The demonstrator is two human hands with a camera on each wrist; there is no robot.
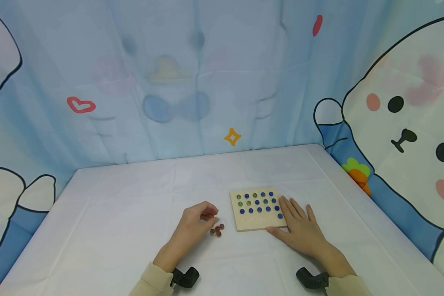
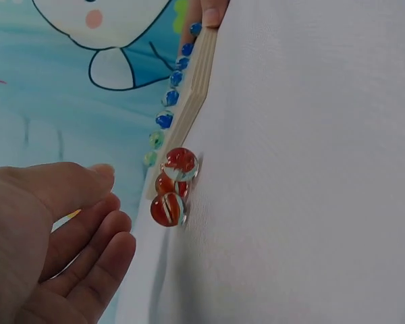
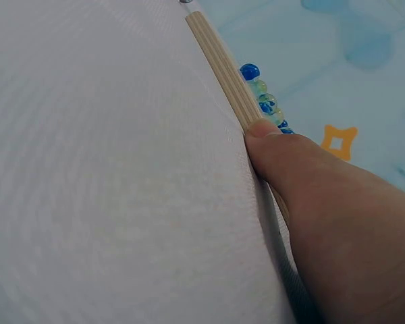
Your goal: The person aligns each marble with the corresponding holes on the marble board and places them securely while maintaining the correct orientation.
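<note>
- left hand (image 1: pixel 192 225): fingers softly bent, nothing in it that i can see.
- right hand (image 1: pixel 301 231): fingers out straight, touching the board's right side.
- red marbles (image 1: pixel 217 229): bunched on the white table (image 1: pixel 133 213), just beside the left hand.
- board (image 1: pixel 259 225): right of them, with blue marbles (image 1: pixel 259 209) and, far left, green marbles (image 1: pixel 248 203).
</note>
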